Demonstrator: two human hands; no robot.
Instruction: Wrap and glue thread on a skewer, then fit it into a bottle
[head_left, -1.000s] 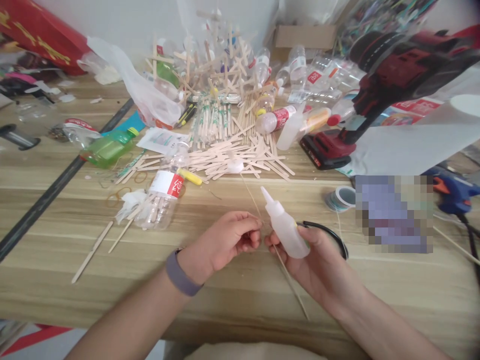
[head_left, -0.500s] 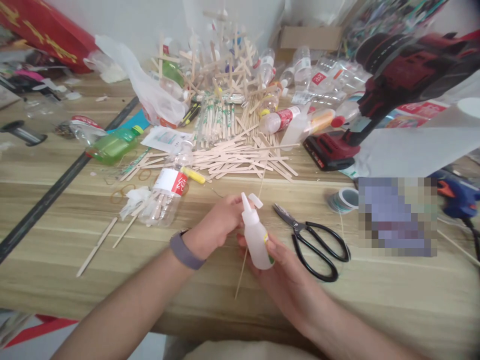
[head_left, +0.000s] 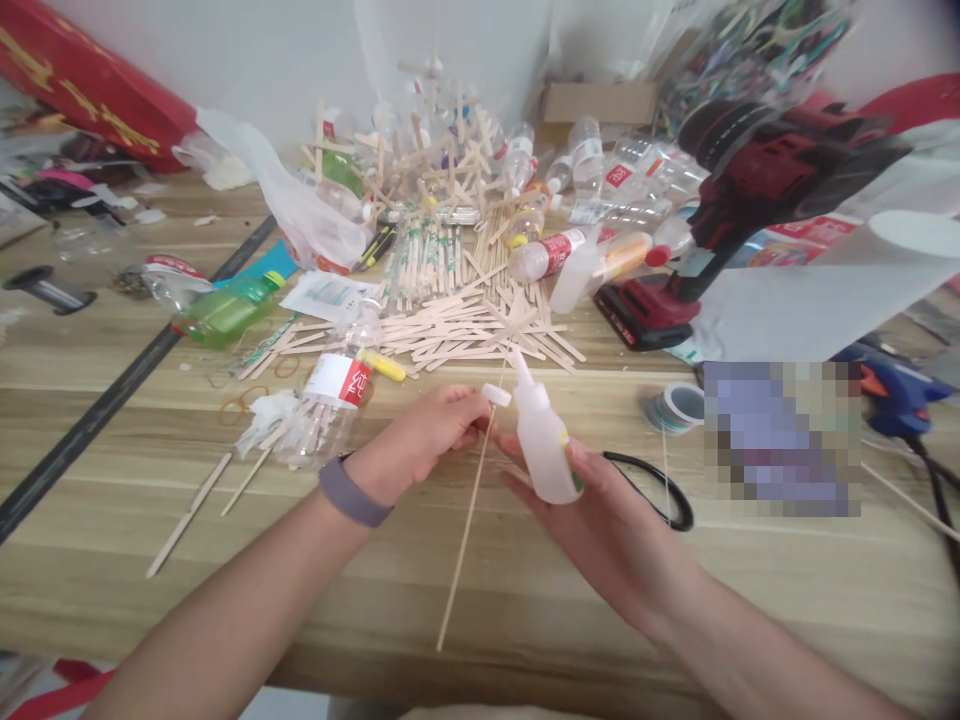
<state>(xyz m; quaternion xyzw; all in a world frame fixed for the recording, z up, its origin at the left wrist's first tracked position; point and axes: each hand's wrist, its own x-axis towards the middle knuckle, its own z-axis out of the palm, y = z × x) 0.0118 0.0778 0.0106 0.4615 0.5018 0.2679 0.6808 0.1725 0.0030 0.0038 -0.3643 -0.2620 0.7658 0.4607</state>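
L hand (head_left: 431, 432) grasps thin stick (head_left: 466, 537), ctr to lower ctr of frame; white cap (head_left: 496, 394) nr its fingertips; R hand (head_left: 619, 520) grips squeeze bottle (head_left: 546, 450), nozzle up, just R of ctr.

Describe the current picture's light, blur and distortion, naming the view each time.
Head view: light looks diffuse, with faint shadows on the table; head view: the power tool looks slightly soft; head view: the forearms seem stretched toward the lower corners; head view: mosaic squares mask a patch at right.
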